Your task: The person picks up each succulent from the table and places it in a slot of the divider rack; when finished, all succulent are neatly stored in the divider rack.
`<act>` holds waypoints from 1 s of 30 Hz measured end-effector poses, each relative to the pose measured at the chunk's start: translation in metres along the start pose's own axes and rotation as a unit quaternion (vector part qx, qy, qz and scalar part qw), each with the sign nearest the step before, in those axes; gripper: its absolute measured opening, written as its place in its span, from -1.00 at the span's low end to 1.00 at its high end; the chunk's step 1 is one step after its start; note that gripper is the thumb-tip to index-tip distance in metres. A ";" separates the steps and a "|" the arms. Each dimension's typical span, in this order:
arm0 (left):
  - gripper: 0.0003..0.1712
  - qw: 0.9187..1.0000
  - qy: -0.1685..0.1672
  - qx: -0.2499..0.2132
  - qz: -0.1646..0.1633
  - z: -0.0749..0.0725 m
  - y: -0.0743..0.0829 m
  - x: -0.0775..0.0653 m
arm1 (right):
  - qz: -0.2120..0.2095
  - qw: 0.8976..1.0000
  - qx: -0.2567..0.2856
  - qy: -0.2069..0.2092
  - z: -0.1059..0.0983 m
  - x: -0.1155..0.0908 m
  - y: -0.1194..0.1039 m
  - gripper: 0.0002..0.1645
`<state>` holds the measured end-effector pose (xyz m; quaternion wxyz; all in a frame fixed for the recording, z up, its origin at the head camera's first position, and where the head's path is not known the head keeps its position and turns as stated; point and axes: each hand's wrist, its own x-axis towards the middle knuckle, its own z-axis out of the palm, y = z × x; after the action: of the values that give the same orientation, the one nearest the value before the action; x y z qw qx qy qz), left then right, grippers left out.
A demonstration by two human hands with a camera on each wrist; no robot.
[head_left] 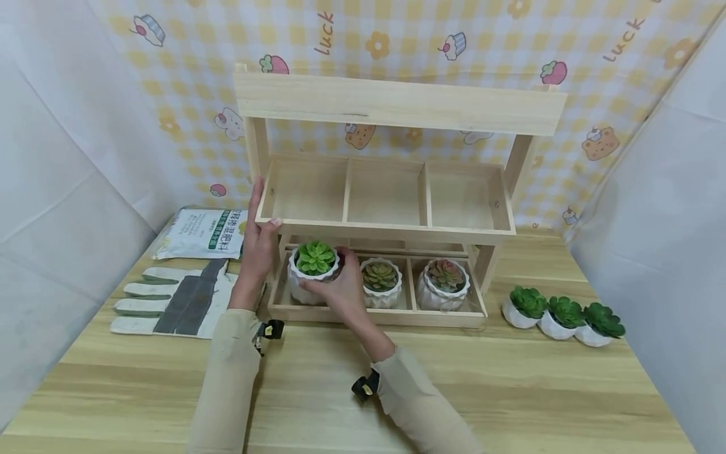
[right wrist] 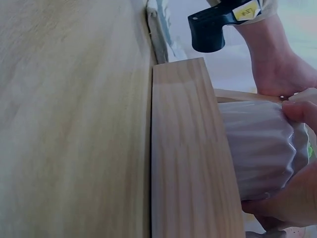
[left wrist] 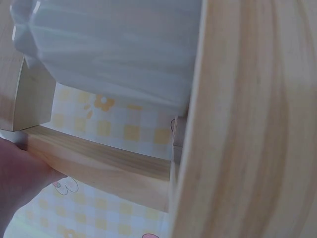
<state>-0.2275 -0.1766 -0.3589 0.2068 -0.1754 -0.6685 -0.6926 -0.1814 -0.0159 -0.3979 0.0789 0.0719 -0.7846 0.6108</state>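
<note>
My right hand (head_left: 343, 287) grips a white fluted pot with a bright green succulent (head_left: 315, 258), thumb at the front and fingers round the right side. The pot is in the left compartment of the lower tray (head_left: 374, 315) of a wooden plant stand. With my left hand (head_left: 258, 243) I hold the stand's upper tray (head_left: 397, 231) at its front left corner, thumb on the front edge and fingers along the side. A second potted succulent (head_left: 381, 279) fills the middle lower compartment, partly behind my right hand. A reddish potted succulent (head_left: 445, 277) occupies the right one.
Three small white pots with dark green succulents (head_left: 564, 312) stand in a row on the table to the right. Left of the stand lie a white and grey glove (head_left: 187, 306) and a printed bag (head_left: 198, 233). A patterned cloth (head_left: 397, 44) hangs behind.
</note>
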 end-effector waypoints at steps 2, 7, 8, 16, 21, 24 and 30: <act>-0.17 1.000 -0.001 0.000 0.007 -0.001 -0.006 0.001 | -0.007 1.000 -0.001 -0.001 0.002 0.000 0.003 -0.04; -0.17 1.000 -0.006 -0.013 0.020 -0.001 -0.010 0.001 | -0.014 1.000 -0.011 -0.015 0.008 -0.002 0.010 0.02; -0.17 1.000 -0.006 -0.015 0.019 -0.001 -0.009 0.001 | -0.011 1.000 -0.016 -0.018 0.009 -0.002 0.011 0.02; -0.17 1.000 -0.005 0.000 -0.003 0.004 0.011 -0.003 | -0.011 0.998 -0.041 -0.038 0.013 -0.004 0.017 0.03; -0.18 1.000 -0.004 0.012 -0.010 0.007 0.019 -0.006 | -0.006 0.996 -0.069 -0.047 0.014 -0.004 0.017 0.04; -0.18 1.000 -0.006 0.009 -0.008 0.007 0.019 -0.006 | 0.000 0.995 -0.088 -0.052 0.015 -0.003 0.018 0.06; -0.17 1.000 -0.008 0.005 -0.004 0.006 0.017 -0.005 | -0.005 0.993 -0.099 -0.063 0.017 -0.002 0.020 0.06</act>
<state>-0.2147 -0.1708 -0.3462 0.1996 -0.1774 -0.6745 -0.6882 -0.1844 -0.0270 -0.4215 0.0396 0.1058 -0.8440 0.5242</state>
